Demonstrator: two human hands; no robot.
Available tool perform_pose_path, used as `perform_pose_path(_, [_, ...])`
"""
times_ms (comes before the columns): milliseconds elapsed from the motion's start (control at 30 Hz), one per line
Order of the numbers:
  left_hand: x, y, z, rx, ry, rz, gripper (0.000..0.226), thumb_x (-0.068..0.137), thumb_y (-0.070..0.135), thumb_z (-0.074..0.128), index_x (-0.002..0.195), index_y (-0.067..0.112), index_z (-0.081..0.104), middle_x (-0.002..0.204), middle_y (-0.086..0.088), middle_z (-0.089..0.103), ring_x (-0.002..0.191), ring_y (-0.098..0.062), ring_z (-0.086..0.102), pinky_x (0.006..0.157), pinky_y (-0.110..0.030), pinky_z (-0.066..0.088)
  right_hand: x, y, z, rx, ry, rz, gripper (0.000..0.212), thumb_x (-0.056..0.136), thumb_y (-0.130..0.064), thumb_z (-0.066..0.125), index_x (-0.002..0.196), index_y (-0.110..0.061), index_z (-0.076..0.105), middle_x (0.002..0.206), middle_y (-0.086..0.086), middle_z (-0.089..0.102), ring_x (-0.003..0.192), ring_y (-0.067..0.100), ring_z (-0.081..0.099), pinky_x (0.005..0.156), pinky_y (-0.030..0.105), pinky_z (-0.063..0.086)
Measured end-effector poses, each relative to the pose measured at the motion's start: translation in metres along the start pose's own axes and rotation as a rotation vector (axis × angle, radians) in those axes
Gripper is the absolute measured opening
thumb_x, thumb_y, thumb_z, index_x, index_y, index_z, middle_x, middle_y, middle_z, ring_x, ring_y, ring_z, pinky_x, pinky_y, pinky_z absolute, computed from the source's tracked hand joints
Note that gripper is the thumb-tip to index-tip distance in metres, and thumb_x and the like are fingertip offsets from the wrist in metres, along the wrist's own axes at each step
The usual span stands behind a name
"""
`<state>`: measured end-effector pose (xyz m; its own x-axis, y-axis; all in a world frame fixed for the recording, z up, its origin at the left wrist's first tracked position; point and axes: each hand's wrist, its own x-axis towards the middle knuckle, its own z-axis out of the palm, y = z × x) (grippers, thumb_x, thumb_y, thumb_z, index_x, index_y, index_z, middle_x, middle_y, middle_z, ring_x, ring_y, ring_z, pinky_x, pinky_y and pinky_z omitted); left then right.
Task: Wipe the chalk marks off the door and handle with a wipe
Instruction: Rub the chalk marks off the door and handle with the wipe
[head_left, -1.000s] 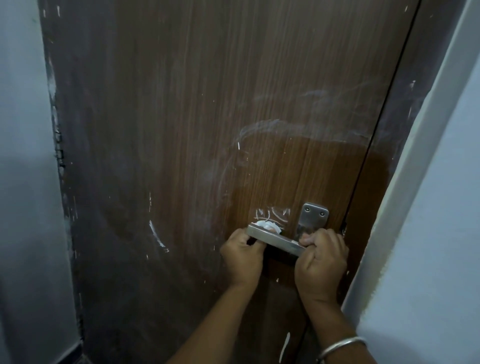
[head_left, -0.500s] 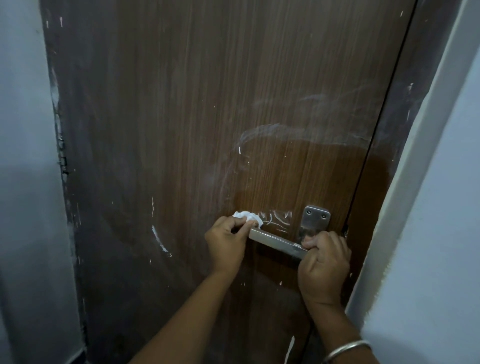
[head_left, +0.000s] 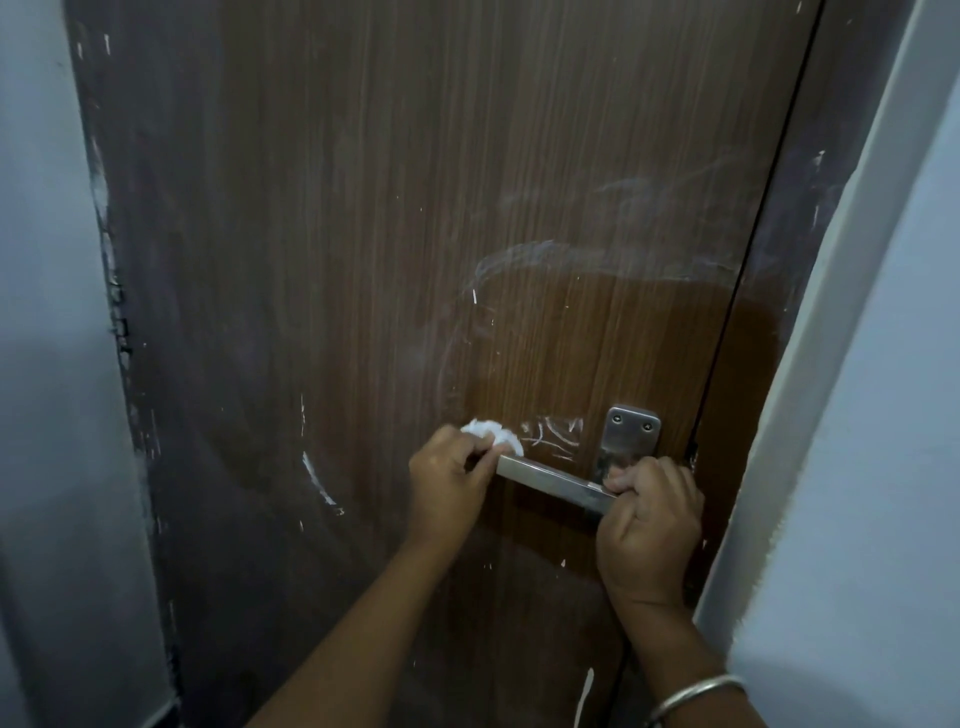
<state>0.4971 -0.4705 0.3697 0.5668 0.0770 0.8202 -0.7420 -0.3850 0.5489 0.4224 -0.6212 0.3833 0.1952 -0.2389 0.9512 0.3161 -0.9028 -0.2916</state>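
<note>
step: handle-wiping stage, near the free end of the brushed-metal lever handle (head_left: 553, 480); door marks not yet cleared
left hand (head_left: 449, 480): closed around crumpled white wipe (head_left: 493, 435), wad poking out above the knuckles, pressed at the lever's left tip
right hand (head_left: 649, 525): fist closed round the lever's right end, just below the rectangular metal mounting plate (head_left: 631, 434); appears to steady it
wipe position: touching door surface and lever tip, just left of white chalk scribble (head_left: 553, 439)
chalk left on brown wood-grain door (head_left: 363, 208): scribble above lever; curved white arc (head_left: 319, 480) well left of the left hand; faint smeared haze higher up (head_left: 597, 260); short streak near bottom edge (head_left: 584, 696)
handle chalk: cannot tell, surface too reflective
next move, judged: slide wad right, over the scribble above the lever, firm pressure, short strokes
then: arc at left, haze above
risk: dry smear spreading instead of lifting; fresh fold of wipe likely needed
other: silver bangle (head_left: 693, 699) on right wrist
</note>
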Motion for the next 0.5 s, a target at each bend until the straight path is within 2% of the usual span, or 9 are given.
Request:
perform_pose_path(100, [-0.014, -0.005, 0.001, 0.004, -0.035, -0.032, 0.010, 0.075, 0.004, 0.073, 0.080, 0.011, 0.069, 0.077, 0.006, 0.060, 0.069, -0.001, 0.057, 0.063, -0.007, 0.044, 0.000, 0.000, 0.000, 0.004, -0.004, 0.002, 0.029, 0.079, -0.008, 0.034, 0.059, -0.005, 0.054, 0.058, 0.013, 0.053, 0.059, 0.029, 0.051, 0.065, 0.029, 0.030])
perform_pose_path(267, [0.017, 0.013, 0.005, -0.069, 0.045, -0.017, 0.007, 0.073, 0.012, 0.076, 0.077, 0.011, 0.070, 0.074, 0.004, 0.060, 0.068, -0.004, 0.058, 0.063, -0.011, 0.046, 0.000, 0.000, 0.000, 0.004, -0.014, 0.005, 0.029, 0.078, -0.008, 0.033, 0.059, -0.004, 0.055, 0.059, 0.013, 0.054, 0.059, 0.030, 0.052, 0.063, 0.028, 0.030])
perform_pose_path(400, [0.005, 0.002, -0.002, -0.006, -0.018, 0.024, 0.006, 0.074, 0.008, 0.074, 0.077, 0.006, 0.069, 0.074, 0.001, 0.060, 0.067, -0.004, 0.057, 0.060, -0.014, 0.046, 0.000, -0.001, -0.001, 0.011, -0.009, 0.003, 0.030, 0.078, -0.007, 0.033, 0.059, -0.004, 0.055, 0.058, 0.013, 0.055, 0.059, 0.029, 0.052, 0.065, 0.028, 0.031])
perform_pose_path(500, [-0.007, -0.006, -0.012, 0.051, -0.094, 0.049, 0.005, 0.073, 0.003, 0.074, 0.077, 0.004, 0.070, 0.073, -0.005, 0.062, 0.066, -0.008, 0.058, 0.060, -0.020, 0.048, 0.000, -0.002, -0.002, 0.015, -0.011, 0.011, 0.030, 0.079, -0.007, 0.033, 0.059, -0.004, 0.055, 0.058, 0.013, 0.054, 0.059, 0.029, 0.052, 0.062, 0.027, 0.026])
